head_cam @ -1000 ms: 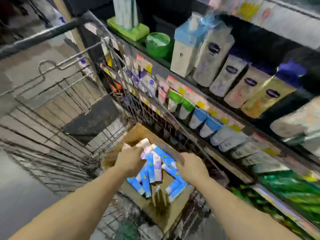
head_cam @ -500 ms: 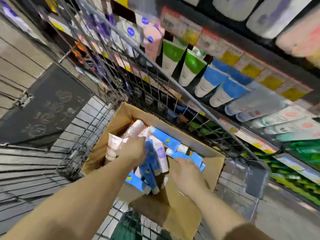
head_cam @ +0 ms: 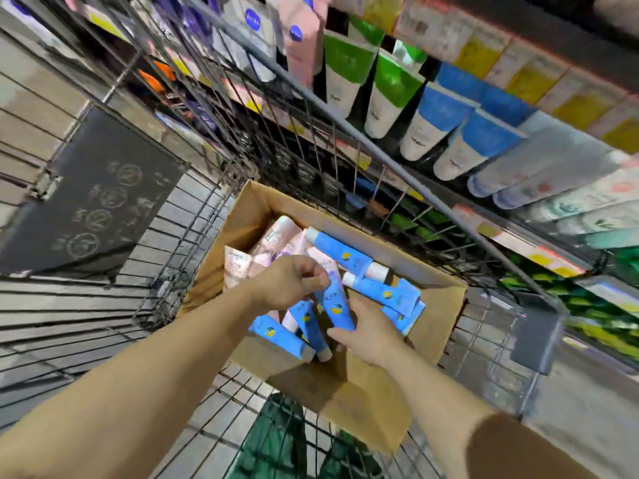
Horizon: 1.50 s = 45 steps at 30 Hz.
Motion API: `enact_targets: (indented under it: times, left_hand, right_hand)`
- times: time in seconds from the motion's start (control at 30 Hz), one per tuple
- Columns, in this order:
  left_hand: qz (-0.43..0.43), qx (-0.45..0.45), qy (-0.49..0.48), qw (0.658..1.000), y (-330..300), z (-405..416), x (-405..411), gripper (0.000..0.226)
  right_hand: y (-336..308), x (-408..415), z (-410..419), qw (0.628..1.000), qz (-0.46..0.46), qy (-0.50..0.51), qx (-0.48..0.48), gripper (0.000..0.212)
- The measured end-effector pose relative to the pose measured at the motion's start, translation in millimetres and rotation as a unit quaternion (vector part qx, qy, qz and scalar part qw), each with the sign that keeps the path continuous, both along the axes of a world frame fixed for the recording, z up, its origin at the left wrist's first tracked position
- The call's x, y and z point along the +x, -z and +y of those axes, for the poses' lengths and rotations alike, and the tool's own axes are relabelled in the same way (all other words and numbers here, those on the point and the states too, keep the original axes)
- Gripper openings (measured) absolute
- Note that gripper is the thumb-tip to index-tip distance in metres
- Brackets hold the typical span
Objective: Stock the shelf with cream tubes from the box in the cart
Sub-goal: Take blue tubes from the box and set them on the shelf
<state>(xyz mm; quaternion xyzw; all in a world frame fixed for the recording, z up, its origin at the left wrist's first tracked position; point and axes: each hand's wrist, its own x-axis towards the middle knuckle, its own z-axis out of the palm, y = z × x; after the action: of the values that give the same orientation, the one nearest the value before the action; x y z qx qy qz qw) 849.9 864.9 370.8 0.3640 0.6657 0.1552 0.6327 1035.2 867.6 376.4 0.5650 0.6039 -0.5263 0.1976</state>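
Right hand (head_cam: pixel 371 331) has closed on a blue tube (head_cam: pixel 334 305) in the box (head_cam: pixel 435 326).

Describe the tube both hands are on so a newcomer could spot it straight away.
Look in the cardboard box in the wire cart. Among the loose tubes, it is the blue tube between the left hand and the right hand. Unlike its neighbours, it is the one being held.

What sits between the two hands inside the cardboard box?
In the head view, an upright blue cream tube stands between them: the left hand pinches its top, and the right hand holds its lower part, over the cardboard box.
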Motion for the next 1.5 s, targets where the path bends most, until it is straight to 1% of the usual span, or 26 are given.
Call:
enact_targets:
  times: [0.03,0.07,0.1,0.17,0.23,0.27,0.3,0.33,0.4,0.5,0.57,0.67,0.77,0.83,0.93,1.03,1.13,1.2,1.3,1.4,1.47,1.5]
  left_hand:
    - [-0.005,0.007,-0.006,1.0,-4.2,2.5,1.0,0.013]
    - [0.008,0.017,-0.017,1.0,-3.7,3.9,0.8,0.012]
    - [0.049,0.027,-0.023,0.998,1.1,4.8,0.6,0.012]
    - [0.181,0.033,-0.001,0.983,20.2,-0.3,-1.7,0.02]
    - [0.289,-0.012,0.071,0.955,44.6,-16.7,-0.3,0.031]
    - [0.323,-0.029,0.121,0.938,55.8,-27.2,2.6,0.034]
    - [0.34,-0.04,0.162,0.926,63.1,-35.9,6.2,0.037]
    - [0.342,-0.051,0.177,0.922,67.1,-41.7,9.1,0.039]
    - [0.323,-0.083,0.149,0.931,66.5,-44.6,12.1,0.032]
    - [0.258,-0.115,0.089,0.955,55.7,-41.1,12.2,0.024]
    - [0.225,-0.112,0.092,0.963,40.6,-38.5,13.2,0.022]
    - [0.218,-0.05,0.13,0.966,8.3,-27.4,13.3,0.02]
    - [0.201,0.02,0.144,0.969,-37.9,-7.9,12.2,0.02]
    - [0.191,0.062,0.173,0.964,-72.9,9.0,11.1,0.017]
    - [0.13,0.085,0.189,0.97,-133.2,32.4,14.9,0.014]
    - [0.064,0.116,0.168,0.977,-192.2,51.5,25.9,0.016]
    - [0.059,0.155,0.124,0.978,-245.2,63.4,53.0,0.009]
    - [0.058,0.174,0.084,0.979,-272.0,69.4,76.9,0.011]
    - [0.017,0.195,0.039,0.98,-308.0,77.6,122.5,0.015]
    - [-0.023,0.232,0.051,0.971,-342.8,82.0,185.0,0.012]
    - [-0.05,0.242,0.066,0.967,-362.1,80.8,240.0,0.026]
    - [-0.051,0.256,0.073,0.963,-370.3,78.8,269.4,0.028]
  right_hand:
    - [1.5,0.6,0.8,1.0,0.005,-0.009,0.002,0.041]
    - [4.3,2.6,1.9,1.0,0.008,-0.008,0.006,0.038]
    - [5.6,5.3,3.6,1.0,0.007,0.0,0.011,0.037]
    - [8.9,12.6,6.4,0.999,0.004,0.033,0.019,0.033]
    - [14.5,23.6,7.2,0.997,0.001,0.068,0.02,0.027]
    - [16.6,30.1,6.4,0.997,-0.005,0.075,0.02,0.026]
    - [16.3,36.1,5.5,0.997,-0.013,0.073,0.021,0.025]
    - [15.9,42.0,3.8,0.997,-0.019,0.069,0.024,0.025]
    - [14.7,51.5,-0.2,0.998,-0.025,0.057,0.026,0.024]
    - [4.9,52.1,-4.3,0.998,-0.013,0.053,0.025,0.023]
    - [-5.9,48.5,-5.0,0.998,-0.01,0.045,0.035,0.027]
    - [-34.4,43.9,-1.9,0.998,0.004,0.044,0.038,0.033]
    - [-62.9,45.4,1.1,0.998,0.014,0.046,0.05,0.034]
    - [-91.8,45.4,3.4,0.997,0.027,0.04,0.052,0.034]
    - [-135.0,50.3,6.7,0.995,0.072,0.063,0.032,0.04]
    - [-172.7,57.8,8.6,0.991,0.109,0.074,0.027,0.04]
    - [-210.2,75.6,8.9,0.972,0.166,0.164,0.036,0.039]
    - [-235.3,95.1,11.8,0.964,0.183,0.184,0.06,0.041]
    - [-275.8,135.8,18.9,0.956,0.187,0.198,0.112,0.04]
    - [-315.4,194.1,17.9,0.941,0.198,0.211,0.177,0.027]
    - [-337.4,245.2,12.1,0.925,0.21,0.224,0.223,0.022]
    - [-346.5,272.8,8.6,0.919,0.21,0.232,0.239,0.019]
